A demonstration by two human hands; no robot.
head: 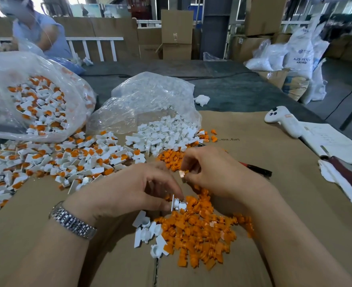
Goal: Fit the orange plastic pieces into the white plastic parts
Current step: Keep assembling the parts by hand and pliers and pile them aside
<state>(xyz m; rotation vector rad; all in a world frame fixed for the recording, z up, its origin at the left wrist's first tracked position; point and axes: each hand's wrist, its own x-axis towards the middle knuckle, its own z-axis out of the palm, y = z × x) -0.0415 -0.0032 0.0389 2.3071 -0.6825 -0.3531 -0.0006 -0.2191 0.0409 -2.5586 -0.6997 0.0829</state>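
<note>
Loose orange plastic pieces lie on the flat brown cardboard sheet, a few white plastic parts just left. Behind, a clear plastic bag spills more. Assembled white-and-orange pieces spread far left.

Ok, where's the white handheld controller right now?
The white controller lies on the far right of the cardboard sheet, next to an open notebook, well beyond the right hand.

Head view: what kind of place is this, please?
Probably a factory or warehouse assembly bench: clear bags spill white plastic parts in bulk, stacked cardboard boxes stand behind, and resin sacks sit at the right.
</note>
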